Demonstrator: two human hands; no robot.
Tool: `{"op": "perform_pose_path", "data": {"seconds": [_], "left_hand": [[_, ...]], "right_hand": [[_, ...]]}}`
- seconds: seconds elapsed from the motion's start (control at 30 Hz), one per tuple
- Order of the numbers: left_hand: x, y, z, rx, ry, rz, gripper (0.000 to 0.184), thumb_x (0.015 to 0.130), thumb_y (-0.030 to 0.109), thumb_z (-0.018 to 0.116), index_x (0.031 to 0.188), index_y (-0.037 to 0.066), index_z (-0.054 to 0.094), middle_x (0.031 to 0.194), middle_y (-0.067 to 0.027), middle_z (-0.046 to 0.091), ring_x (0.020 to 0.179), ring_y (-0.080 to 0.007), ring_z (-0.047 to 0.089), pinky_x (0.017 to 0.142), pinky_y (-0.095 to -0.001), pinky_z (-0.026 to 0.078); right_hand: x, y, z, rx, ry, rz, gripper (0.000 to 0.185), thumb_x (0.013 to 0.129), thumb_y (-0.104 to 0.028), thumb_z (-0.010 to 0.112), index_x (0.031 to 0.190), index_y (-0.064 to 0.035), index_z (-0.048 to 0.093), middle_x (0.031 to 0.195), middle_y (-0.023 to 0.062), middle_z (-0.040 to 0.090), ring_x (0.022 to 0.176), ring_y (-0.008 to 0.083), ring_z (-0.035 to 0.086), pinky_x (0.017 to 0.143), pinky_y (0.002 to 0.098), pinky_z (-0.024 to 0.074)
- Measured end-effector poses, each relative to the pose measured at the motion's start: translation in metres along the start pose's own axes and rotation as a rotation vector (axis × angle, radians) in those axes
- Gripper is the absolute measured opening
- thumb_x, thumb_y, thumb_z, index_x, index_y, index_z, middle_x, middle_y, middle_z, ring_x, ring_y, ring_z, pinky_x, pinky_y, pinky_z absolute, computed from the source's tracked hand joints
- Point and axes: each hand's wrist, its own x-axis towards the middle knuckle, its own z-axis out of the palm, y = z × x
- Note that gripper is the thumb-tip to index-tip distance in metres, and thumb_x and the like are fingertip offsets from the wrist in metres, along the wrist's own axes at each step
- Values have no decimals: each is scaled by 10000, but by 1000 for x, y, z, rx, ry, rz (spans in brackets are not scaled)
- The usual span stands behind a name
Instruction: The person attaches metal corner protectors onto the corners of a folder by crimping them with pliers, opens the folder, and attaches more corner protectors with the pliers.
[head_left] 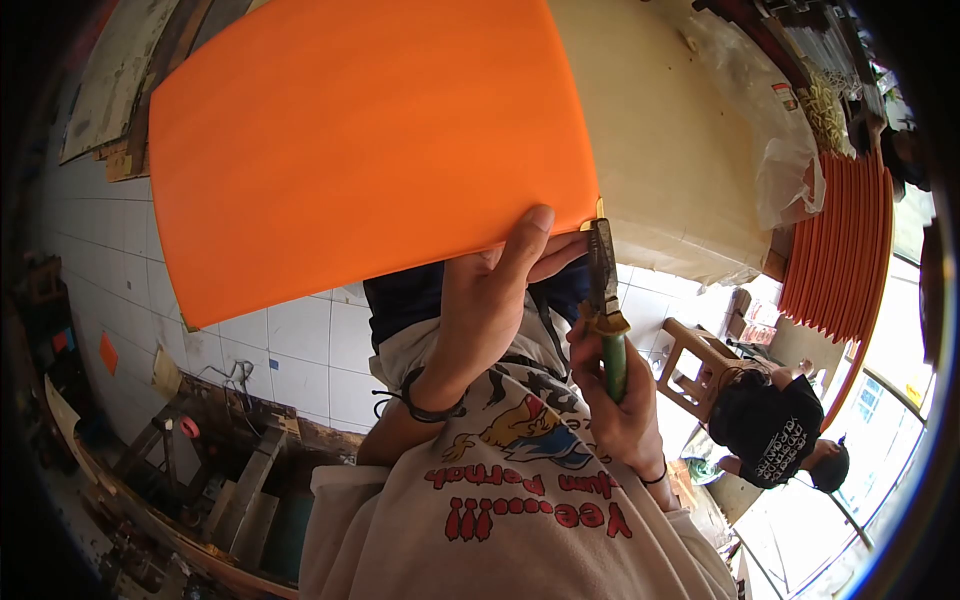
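Observation:
My left hand is closed on the near edge of a large flat orange cover, thumb on top and fingers underneath. A small gold-coloured metal corner piece sits at the cover's near right corner. My right hand is wrapped round the green handle of a pair of pliers. The pliers point away from me, and their dark jaws touch or lie right beside that corner piece; whether they grip it I cannot tell. Another small metal corner shows at the cover's near left.
A table with a tan covering lies beyond the cover. At the right are a clear plastic bag and a stack of orange covers. A person in a black shirt is near a stool. Wooden framing stands lower left.

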Motion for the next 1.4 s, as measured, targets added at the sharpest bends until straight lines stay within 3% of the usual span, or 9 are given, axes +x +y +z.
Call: {"op": "perform_pose_path", "data": {"seconds": [0.17, 0.27, 0.47, 0.57, 0.77, 0.87, 0.97, 1.07, 1.4], "left_hand": [[0, -1, 1, 5, 11, 4, 349, 998, 163, 515, 1233, -94, 490, 1184, -235, 603, 1065, -349, 654, 955, -464, 546], [0, -2, -1, 36, 17, -11, 345, 1004, 162, 502, 1232, -97, 488, 1173, -239, 609, 1049, -350, 661, 937, -450, 555], [1, -4, -1, 17, 19, 8, 353, 1010, 175, 497, 1225, -105, 486, 1171, -255, 607, 1023, -356, 672, 905, -440, 569], [0, -3, -4, 37, -57, 4, 386, 1017, 184, 491, 1254, -120, 465, 1211, -243, 595, 1090, -341, 643, 956, -435, 533], [-38, -27, -10, 216, -333, -197, 651, 880, 267, 725, 1353, -71, 433, 1290, -205, 569, 1238, -262, 536, 1060, -396, 411], [-50, -47, -7, 254, -459, -400, 668, 807, 265, 794, 1324, -15, 478, 1211, -174, 605, 1145, -222, 577, 1006, -359, 439], [-38, -46, -9, 468, -569, -467, 540, 817, 241, 774, 1237, 11, 524, 1097, -115, 620, 1032, -176, 591, 936, -327, 461], [-44, -43, -3, 473, -432, -408, 448, 815, 223, 770, 1152, 31, 545, 1016, -73, 608, 960, -145, 583, 880, -320, 471], [-45, -52, -9, 462, -392, -372, 423, 807, 200, 767, 1129, 32, 550, 1005, -69, 601, 936, -133, 577, 849, -309, 469]], "right_hand": [[-1, -7, 9, 40, 135, 34, 343, 837, 50, 475, 1177, 19, 511, 927, 138, 617, 799, 214, 615, 736, 322, 483], [0, -13, 4, 42, 70, 156, 291, 868, -15, 505, 1154, 39, 516, 845, 128, 618, 770, 210, 620, 733, 319, 479], [4, -6, 3, -94, 25, 146, 274, 890, -77, 526, 1138, 41, 523, 741, 125, 618, 697, 232, 631, 704, 334, 484], [3, -1, 5, -69, 30, 93, 270, 894, -80, 522, 1142, 26, 526, 746, 137, 625, 686, 262, 628, 685, 347, 487], [2, -22, 5, -148, 38, 135, 249, 875, -90, 528, 1106, 2, 523, 771, 162, 641, 739, 309, 663, 683, 384, 502], [1, -11, 5, -141, 26, 162, 252, 855, -76, 531, 1097, -6, 522, 800, 165, 648, 770, 323, 675, 691, 386, 510], [2, 1, 8, -84, 55, 112, 257, 848, -62, 530, 1098, -5, 519, 836, 169, 654, 794, 322, 679, 693, 376, 514], [2, 6, 8, -63, 7, 208, 305, 876, -57, 555, 1165, 25, 502, 956, 102, 637, 879, 157, 603, 768, 308, 501], [7, 5, 13, -86, 11, 249, 300, 863, -62, 572, 1142, 29, 506, 965, 112, 645, 891, 173, 620, 779, 312, 506]]}}
